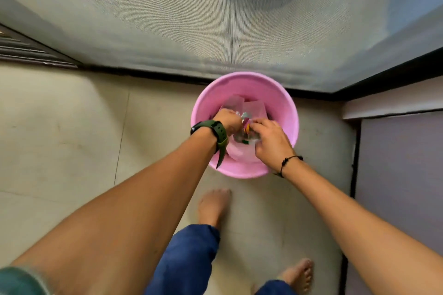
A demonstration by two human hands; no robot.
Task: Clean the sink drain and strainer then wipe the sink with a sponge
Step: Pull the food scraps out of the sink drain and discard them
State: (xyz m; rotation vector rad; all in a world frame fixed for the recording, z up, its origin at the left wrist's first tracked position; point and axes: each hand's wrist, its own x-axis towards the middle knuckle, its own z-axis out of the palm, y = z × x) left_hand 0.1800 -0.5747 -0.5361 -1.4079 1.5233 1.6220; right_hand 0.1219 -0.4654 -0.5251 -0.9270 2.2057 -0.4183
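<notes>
A pink plastic bin (244, 86) stands on the tiled floor against a mesh screen. Inside it lie clear plastic wrappers (236, 103) and colourful scraps (246, 127). Both my hands reach down into the bin. My left hand (227, 121), with a dark green watch on its wrist, has its fingers curled around something small that I cannot make out. My right hand (271, 137), a black thread bracelet on its wrist, pinches the clear plastic and scraps next to the left hand. No sink, strainer or sponge is in view.
A grey mesh screen (215, 19) with a black bottom frame runs behind the bin. A cabinet or door panel (398, 175) stands at the right. My bare feet (213, 206) are on the beige floor tiles (72, 139) just behind the bin.
</notes>
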